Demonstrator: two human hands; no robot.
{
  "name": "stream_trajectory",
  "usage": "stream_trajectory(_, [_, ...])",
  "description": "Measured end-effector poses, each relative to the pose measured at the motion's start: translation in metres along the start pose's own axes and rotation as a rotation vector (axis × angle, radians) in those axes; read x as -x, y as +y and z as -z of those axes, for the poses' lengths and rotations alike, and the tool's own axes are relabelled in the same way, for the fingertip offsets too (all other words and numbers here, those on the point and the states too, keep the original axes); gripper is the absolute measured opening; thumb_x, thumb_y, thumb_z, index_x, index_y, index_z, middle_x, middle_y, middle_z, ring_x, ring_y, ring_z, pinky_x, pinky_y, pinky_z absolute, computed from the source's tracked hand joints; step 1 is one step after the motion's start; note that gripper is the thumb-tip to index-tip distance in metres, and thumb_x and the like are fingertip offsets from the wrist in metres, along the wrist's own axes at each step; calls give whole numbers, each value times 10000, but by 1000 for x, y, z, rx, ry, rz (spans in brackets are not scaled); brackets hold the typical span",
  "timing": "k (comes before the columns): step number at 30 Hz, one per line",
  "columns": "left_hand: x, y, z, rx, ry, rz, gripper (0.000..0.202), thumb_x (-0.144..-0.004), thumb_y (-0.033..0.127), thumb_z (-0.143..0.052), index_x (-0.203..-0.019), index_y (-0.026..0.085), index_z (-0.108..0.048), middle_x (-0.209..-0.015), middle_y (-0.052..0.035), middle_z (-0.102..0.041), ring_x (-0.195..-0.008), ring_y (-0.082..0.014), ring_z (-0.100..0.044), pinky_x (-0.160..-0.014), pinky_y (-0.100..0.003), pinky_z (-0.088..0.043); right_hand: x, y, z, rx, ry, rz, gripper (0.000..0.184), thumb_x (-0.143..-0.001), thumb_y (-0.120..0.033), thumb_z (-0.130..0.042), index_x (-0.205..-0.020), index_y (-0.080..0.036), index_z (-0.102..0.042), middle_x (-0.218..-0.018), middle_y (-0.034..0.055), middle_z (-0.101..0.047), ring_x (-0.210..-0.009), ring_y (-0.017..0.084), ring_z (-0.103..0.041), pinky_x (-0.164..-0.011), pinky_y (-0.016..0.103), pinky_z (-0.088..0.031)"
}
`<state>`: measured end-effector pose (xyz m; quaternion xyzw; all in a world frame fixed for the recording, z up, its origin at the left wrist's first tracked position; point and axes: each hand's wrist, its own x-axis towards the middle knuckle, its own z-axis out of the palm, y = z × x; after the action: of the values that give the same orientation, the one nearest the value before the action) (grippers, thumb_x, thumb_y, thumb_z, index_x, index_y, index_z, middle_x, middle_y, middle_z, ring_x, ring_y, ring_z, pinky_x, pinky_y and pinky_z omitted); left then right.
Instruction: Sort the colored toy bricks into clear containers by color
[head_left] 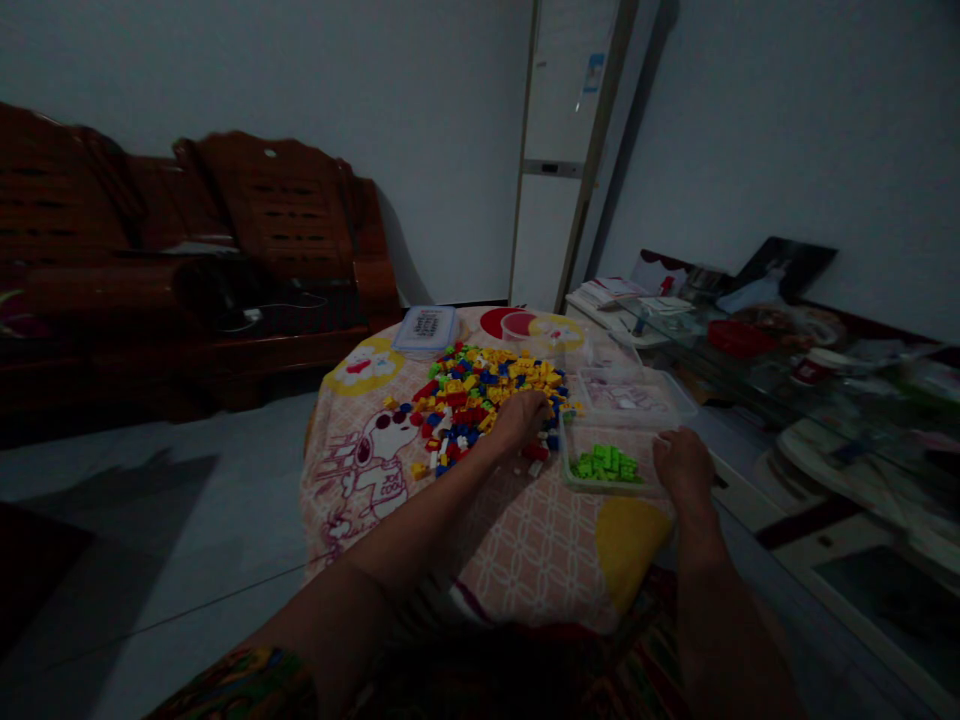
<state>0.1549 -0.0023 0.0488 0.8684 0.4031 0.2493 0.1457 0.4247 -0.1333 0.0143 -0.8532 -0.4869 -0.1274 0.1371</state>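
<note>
A heap of small coloured bricks point(480, 395) in red, yellow, blue, green and white lies on a round table with a cartoon-print cloth point(517, 545). My left hand point(519, 420) rests palm down on the near right side of the heap, its fingers curled into the bricks; what they hold is hidden. My right hand point(682, 462) sits on the right rim of a clear plastic tray point(574, 478) holding several green bricks point(606, 464), its fingers curled over the edge.
A second clear tray point(630, 395) and a round tub point(525, 325) stand behind the first. A lidded box point(426, 328) sits at the table's far edge. A wooden sofa point(187, 270) is on the left, a cluttered glass table point(810, 380) on the right.
</note>
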Motion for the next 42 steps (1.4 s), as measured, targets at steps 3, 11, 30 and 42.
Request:
stream_trajectory(3, [-23, 9, -3, 126, 72, 14, 192, -883, 215, -552, -918, 138, -724, -895, -87, -737, -839, -193, -660, -797, -295, -487, 0, 1, -1, -1, 12, -3, 392, -950, -303, -437, -1110, -95, -729, -1202, 188, -638, -1070, 267, -593, -920, 360, -443])
stream_trajectory(11, [-78, 38, -39, 475, 12, -126, 361, -837, 114, -578, -1183, 120, -680, -1146, -139, -731, -1005, -203, -698, -904, -331, -547, 0, 4, -5, -25, 24, 3, 406, -950, -323, -422, -1107, -112, -732, -1218, 180, -624, -1071, 269, -585, -903, 364, -443])
stream_trajectory(30, [28, -57, 41, 23, 91, 108, 226, -818, 182, -556, -898, 178, -767, -872, -54, -753, -802, -193, -670, -773, -290, -501, 1, -2, 0, -20, 4, -53, 392, -946, -308, -441, -1127, -121, -735, -1270, 187, -618, -1102, 273, -594, -906, 371, -452])
stream_trajectory(42, [45, -60, 28, -135, -16, 98, 217, -786, 301, -722, -968, 183, -714, -1019, -104, -684, -951, -244, -641, -788, -314, -492, 1, 0, -2, -6, 10, -33, 418, -955, -324, -422, -1137, -105, -727, -1261, 189, -619, -1121, 277, -587, -932, 368, -449])
